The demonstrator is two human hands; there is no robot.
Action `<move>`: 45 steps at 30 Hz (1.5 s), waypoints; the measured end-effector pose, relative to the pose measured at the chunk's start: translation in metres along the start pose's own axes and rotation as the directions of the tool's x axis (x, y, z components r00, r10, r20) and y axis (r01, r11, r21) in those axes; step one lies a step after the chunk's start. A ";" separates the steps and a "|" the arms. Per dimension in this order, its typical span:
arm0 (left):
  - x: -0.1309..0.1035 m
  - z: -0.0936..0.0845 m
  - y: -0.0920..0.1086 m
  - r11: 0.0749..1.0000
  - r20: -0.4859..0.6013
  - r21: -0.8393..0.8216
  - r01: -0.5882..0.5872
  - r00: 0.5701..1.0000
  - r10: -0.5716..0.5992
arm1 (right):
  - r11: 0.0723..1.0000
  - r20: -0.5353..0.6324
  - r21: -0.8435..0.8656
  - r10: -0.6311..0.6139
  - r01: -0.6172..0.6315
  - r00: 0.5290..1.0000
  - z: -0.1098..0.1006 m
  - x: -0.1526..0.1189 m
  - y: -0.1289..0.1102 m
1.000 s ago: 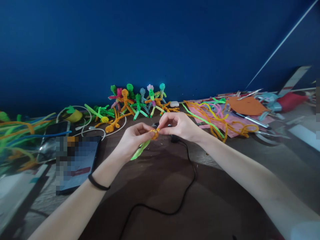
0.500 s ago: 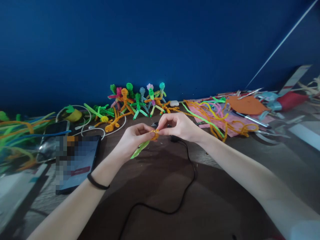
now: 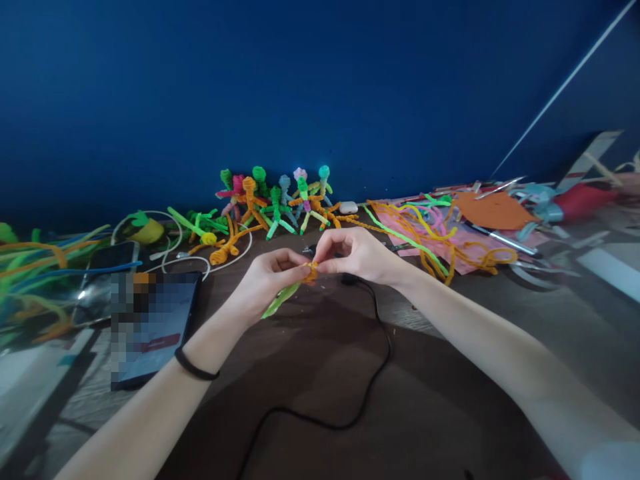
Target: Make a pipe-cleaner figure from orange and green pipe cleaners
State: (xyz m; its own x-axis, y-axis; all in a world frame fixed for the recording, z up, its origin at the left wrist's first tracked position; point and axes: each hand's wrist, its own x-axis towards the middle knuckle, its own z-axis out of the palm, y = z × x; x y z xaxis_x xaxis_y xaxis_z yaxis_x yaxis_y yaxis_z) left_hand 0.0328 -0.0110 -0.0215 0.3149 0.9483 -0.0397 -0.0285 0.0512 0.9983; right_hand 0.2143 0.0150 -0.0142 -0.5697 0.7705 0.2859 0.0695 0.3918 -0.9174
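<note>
Between my two hands is a small pipe-cleaner figure (image 3: 311, 272), its top a coiled yellow-orange knot and its lower part light green, hanging down below my left palm. My left hand (image 3: 277, 275) is closed on it, thumb and forefinger clamping the orange coil. Against the same coil, the fingertips of my right hand (image 3: 351, 255) are pinched together from the right. My fingers cover part of the figure, so its full shape is hidden. Beyond my hands, several finished-looking pipe-cleaner figures (image 3: 276, 210) lean against the blue wall.
A tablet (image 3: 155, 327) lies left of my left forearm, beside a bundle of pipe cleaners (image 3: 50, 267). A black cable (image 3: 373, 373) winds across the table below my hands. To the right are loose orange pipe cleaners (image 3: 453, 257), orange felt (image 3: 497, 211) and scissors (image 3: 535, 273).
My right hand has shifted very slightly downward at the orange coil. My left hand keeps its hold, and everything else stays in place.
</note>
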 end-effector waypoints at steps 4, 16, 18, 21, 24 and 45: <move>0.000 -0.001 -0.001 0.999 0.000 -0.037 0.009 1.000 -0.009 | 0.999 -0.007 -0.032 -0.010 0.010 1.000 0.000 0.000 -0.002; 0.001 -0.001 -0.002 0.997 -0.025 -0.071 0.039 0.999 -0.041 | 0.999 -0.004 -0.021 0.038 -0.038 0.999 -0.004 0.000 -0.007; 0.001 -0.001 -0.003 0.997 -0.018 -0.070 0.036 0.999 -0.037 | 0.998 -0.014 -0.039 0.040 -0.041 0.999 -0.003 0.000 -0.007; 0.001 -0.001 -0.004 0.996 -0.016 -0.080 0.029 0.999 -0.030 | 0.998 -0.019 -0.050 0.043 -0.044 0.999 -0.002 0.000 -0.008; 0.001 0.000 -0.003 0.996 -0.023 -0.086 0.038 0.999 -0.040 | 0.998 -0.015 -0.056 0.034 -0.034 0.999 -0.002 0.000 -0.007; -0.001 -0.001 -0.001 1.000 -0.024 -0.021 0.013 1.000 -0.013 | 0.986 -0.030 -0.114 0.121 -0.123 0.992 -0.003 -0.001 -0.016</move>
State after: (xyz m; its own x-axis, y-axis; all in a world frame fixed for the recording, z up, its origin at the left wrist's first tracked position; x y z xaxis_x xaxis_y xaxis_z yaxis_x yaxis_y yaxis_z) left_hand 0.0317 -0.0114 -0.0226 0.2919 0.9549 -0.0539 -0.0441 0.0698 0.9966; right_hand 0.2163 0.0091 0.0006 -0.5327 0.8267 0.1812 0.2323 0.3487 -0.9080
